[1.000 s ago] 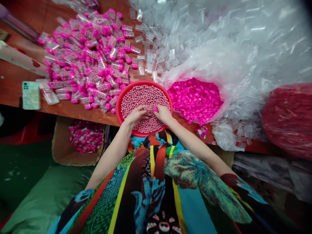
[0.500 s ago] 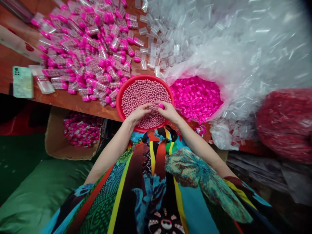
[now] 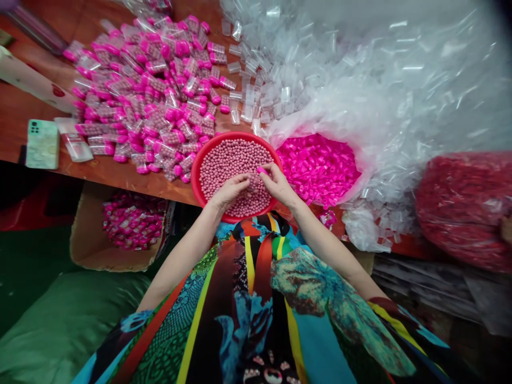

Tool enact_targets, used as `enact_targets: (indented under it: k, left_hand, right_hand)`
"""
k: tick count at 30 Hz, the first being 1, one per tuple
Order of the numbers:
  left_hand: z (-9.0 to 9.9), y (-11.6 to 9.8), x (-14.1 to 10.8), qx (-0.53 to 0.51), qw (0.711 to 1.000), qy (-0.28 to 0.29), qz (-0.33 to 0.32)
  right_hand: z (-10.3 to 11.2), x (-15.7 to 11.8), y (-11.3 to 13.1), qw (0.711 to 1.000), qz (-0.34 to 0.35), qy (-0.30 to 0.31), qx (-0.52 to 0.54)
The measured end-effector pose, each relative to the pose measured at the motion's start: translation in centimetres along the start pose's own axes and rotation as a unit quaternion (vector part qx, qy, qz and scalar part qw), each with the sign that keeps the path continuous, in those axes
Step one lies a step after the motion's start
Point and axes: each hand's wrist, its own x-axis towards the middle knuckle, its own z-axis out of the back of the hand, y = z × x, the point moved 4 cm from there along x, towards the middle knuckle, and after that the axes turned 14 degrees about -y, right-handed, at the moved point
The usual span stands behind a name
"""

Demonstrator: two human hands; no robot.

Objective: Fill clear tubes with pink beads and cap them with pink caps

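pink beads (image 3: 224, 160) fill a red bowl (image 3: 196, 178) sitting at the near edge of a wooden table (image 3: 176, 189). left hand (image 3: 231, 192) is over the bowl with its fingers closed around a small clear container (image 3: 253, 183) — looks like there are beads in it, but it's too blurry to tell how full. right hand (image 3: 277, 184) is just beside it, thumb and fingertips pinched on a bright pink cap (image 3: 262, 170), and i can't tell if that touches the container. to the left of the bowl there's a big heap of capped containers (image 3: 152, 96) with beads showing through. on the other side, an open plastic bag (image 3: 292, 125) has loose pink caps (image 3: 316, 170) in it, with clear tubes (image 3: 248, 95) scattered behind — oh, and a phone (image 3: 42, 145) lies flat, far left, near the table edge.
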Motion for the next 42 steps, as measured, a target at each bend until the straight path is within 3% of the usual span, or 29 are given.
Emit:
enact_targets:
  k: [6, 14, 20, 25, 30, 36, 42]
  left_hand:
    - [-0.9, -0.3, 0.0, 0.023, 1.0, -0.003, -0.021]
    - [-2.5, -0.8, -0.4, -0.054, 0.998, 0.001, 0.021]
    - [-3.9, -0.9, -1.1, -0.081, 0.996, -0.021, 0.012]
    - [-3.6, -0.6, -1.4, -0.082, 0.996, -0.015, 0.035]
    - [-3.2, -0.6, -1.3, -0.082, 0.995, -0.01, 0.055]
    - [-3.9, -0.4, -1.1, -0.102, 0.994, -0.013, 0.044]
    - [-3.9, 0.0, -0.7, -0.124, 0.991, -0.027, 0.043]
  right_hand:
    - [0.6, -0.3, 1.0, 0.998, 0.058, -0.031, -0.018]
    - [1.6, -0.5, 1.5, 0.994, 0.09, -0.053, -0.032]
    - [2.2, -1.5, 1.8, 0.982, 0.159, -0.092, -0.041]
    - [2.2, -2.2, 0.7, 0.985, 0.153, -0.076, -0.016]
    - [2.9, -2.3, 0.4, 0.967, 0.197, -0.15, -0.053]
    - [2.2, -2.6, 1.2, 0.942, 0.285, -0.083, -0.154]
    - [2.2, -3.1, 1.2, 0.959, 0.25, -0.058, -0.124]
